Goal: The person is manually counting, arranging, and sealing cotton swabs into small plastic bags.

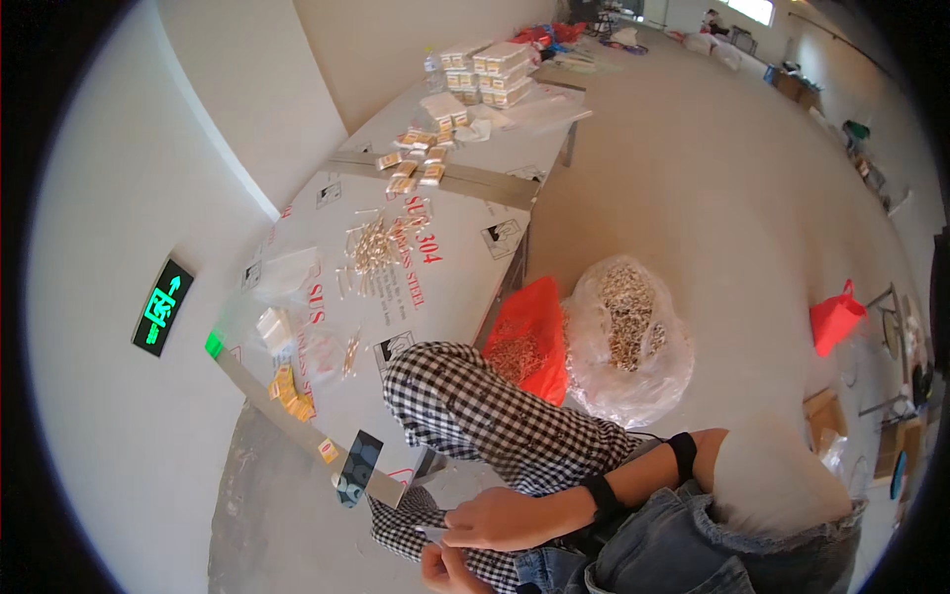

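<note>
My right hand (492, 519) is closed low in the view, in front of my checked legs, with its fingertips pinching a small white piece (433, 533). Just below it my left hand (450, 572) is partly cut off by the lower edge, its fingers bent up against the same white piece. What the piece is I cannot make out. Nearest to the hands, a dark phone (360, 467) lies at the table's corner. A small yellow-and-white packet (328, 450) rests beside it.
On the film-covered metal table (450, 297) lie a pile of small light sticks (374, 247), yellow packets (287, 392) and stacked white packs (495, 74). Next to my knee stand a red bag (539, 317) and a clear bag (673, 366) of small pieces. A lit exit sign (163, 307) hangs left.
</note>
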`<state>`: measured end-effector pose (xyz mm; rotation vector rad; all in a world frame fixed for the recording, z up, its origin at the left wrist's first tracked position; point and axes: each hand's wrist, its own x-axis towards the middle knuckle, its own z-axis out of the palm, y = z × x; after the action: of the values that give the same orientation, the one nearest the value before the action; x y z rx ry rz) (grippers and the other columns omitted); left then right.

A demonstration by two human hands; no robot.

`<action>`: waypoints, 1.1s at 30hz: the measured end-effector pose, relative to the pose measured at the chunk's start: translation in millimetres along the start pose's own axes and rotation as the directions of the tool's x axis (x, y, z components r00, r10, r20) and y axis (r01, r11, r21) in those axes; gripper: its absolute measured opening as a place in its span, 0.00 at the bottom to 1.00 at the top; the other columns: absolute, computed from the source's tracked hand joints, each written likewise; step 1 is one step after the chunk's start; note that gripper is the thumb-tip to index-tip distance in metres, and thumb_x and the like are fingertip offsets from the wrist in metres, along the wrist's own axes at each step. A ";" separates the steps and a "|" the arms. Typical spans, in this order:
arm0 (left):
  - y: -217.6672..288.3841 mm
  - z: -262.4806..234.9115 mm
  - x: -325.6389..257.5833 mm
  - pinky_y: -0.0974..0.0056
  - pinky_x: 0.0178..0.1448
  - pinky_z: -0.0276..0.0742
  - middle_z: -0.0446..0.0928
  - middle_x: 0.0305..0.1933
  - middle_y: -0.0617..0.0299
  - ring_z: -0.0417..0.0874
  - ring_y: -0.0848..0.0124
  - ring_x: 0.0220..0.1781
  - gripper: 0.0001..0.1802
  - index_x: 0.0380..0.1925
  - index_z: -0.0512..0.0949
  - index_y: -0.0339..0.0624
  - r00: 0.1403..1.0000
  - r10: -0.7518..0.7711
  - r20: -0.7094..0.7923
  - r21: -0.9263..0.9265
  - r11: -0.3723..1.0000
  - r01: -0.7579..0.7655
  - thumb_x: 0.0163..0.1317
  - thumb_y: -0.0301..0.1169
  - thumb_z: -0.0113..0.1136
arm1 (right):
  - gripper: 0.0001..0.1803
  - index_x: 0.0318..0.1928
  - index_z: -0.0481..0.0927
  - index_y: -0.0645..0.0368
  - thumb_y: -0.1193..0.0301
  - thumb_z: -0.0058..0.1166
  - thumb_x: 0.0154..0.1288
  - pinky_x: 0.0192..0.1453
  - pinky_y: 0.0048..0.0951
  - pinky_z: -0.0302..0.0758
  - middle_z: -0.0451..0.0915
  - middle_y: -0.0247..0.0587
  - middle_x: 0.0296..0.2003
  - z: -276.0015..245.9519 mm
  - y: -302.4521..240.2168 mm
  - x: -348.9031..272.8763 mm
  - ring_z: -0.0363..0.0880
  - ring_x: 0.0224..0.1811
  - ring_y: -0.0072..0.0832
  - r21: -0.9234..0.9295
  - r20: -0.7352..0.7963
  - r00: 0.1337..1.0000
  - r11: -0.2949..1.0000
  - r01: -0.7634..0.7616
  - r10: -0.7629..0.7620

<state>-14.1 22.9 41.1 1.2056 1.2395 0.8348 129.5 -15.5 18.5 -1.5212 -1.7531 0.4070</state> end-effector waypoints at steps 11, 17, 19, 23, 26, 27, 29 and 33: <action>0.9 -17.5 29.5 0.57 0.50 0.78 0.80 0.46 0.50 0.83 0.58 0.46 0.30 0.54 0.73 0.33 0.612 0.555 0.563 0.470 0.394 -0.790 0.55 0.32 0.74 | 0.07 0.36 0.85 0.58 0.68 0.59 0.65 0.48 0.39 0.74 0.82 0.37 0.36 -7.2 -2.4 4.6 0.80 0.43 0.38 0.466 0.191 0.980 0.874 -0.139 0.054; -12.1 -11.3 22.1 0.62 0.45 0.76 0.79 0.36 0.57 0.79 0.67 0.39 0.15 0.43 0.77 0.36 0.902 0.260 0.345 0.326 0.868 -0.375 0.58 0.27 0.70 | 0.10 0.34 0.82 0.57 0.64 0.60 0.67 0.47 0.40 0.74 0.77 0.35 0.32 -8.7 0.3 5.3 0.80 0.41 0.38 0.200 0.101 0.991 0.974 -0.109 0.091; -19.0 -17.6 24.3 0.63 0.45 0.75 0.78 0.36 0.59 0.78 0.68 0.38 0.15 0.43 0.77 0.36 0.908 0.241 0.343 0.319 0.879 -0.354 0.58 0.27 0.70 | 0.10 0.34 0.81 0.57 0.64 0.60 0.67 0.45 0.39 0.74 0.76 0.34 0.32 -9.6 -1.4 5.5 0.80 0.41 0.37 0.183 0.032 0.997 0.980 -0.082 0.077; -18.2 -26.2 26.9 0.63 0.44 0.74 0.79 0.36 0.61 0.78 0.68 0.39 0.16 0.43 0.77 0.36 0.903 0.188 0.387 0.208 0.936 -0.284 0.57 0.28 0.71 | 0.08 0.36 0.81 0.54 0.65 0.62 0.65 0.40 0.37 0.74 0.77 0.32 0.34 -6.2 -0.6 3.1 0.80 0.38 0.35 0.415 -0.012 0.994 0.904 0.107 -0.113; -19.1 -38.1 30.0 0.63 0.50 0.78 0.80 0.47 0.57 0.81 0.68 0.47 0.22 0.54 0.75 0.36 0.848 0.003 0.530 0.212 0.968 -0.136 0.60 0.25 0.69 | 0.07 0.37 0.82 0.53 0.65 0.62 0.65 0.37 0.37 0.75 0.78 0.31 0.34 -2.7 9.7 2.3 0.81 0.35 0.34 0.416 0.046 0.973 0.890 0.187 -0.226; -15.6 -38.9 29.1 0.62 0.52 0.79 0.80 0.51 0.56 0.81 0.68 0.51 0.25 0.59 0.74 0.36 0.801 -0.155 0.579 0.196 0.979 0.048 0.61 0.23 0.68 | 0.07 0.36 0.82 0.52 0.64 0.61 0.65 0.36 0.37 0.76 0.78 0.31 0.34 -3.0 11.5 2.7 0.82 0.33 0.34 0.405 0.065 0.963 0.889 0.213 -0.261; -15.6 -47.4 34.4 0.62 0.54 0.79 0.79 0.54 0.55 0.81 0.67 0.53 0.28 0.62 0.71 0.35 0.739 -0.171 0.652 0.231 0.973 0.021 0.61 0.21 0.67 | 0.06 0.36 0.82 0.52 0.65 0.60 0.65 0.36 0.37 0.76 0.79 0.31 0.35 -6.6 12.0 1.9 0.83 0.33 0.33 0.407 0.100 0.964 0.894 0.188 -0.248; -29.1 -57.6 38.1 0.62 0.56 0.80 0.79 0.56 0.54 0.81 0.66 0.54 0.30 0.65 0.68 0.34 0.654 -0.190 0.732 0.099 0.980 0.175 0.63 0.19 0.66 | 0.05 0.36 0.82 0.52 0.67 0.58 0.65 0.33 0.38 0.77 0.80 0.30 0.37 -2.2 17.0 -2.8 0.84 0.31 0.34 0.403 0.112 0.966 0.899 0.172 -0.235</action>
<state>-66.9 65.2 8.9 1.2251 0.6612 0.1161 143.0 -14.6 7.5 -1.0339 -1.7994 0.7380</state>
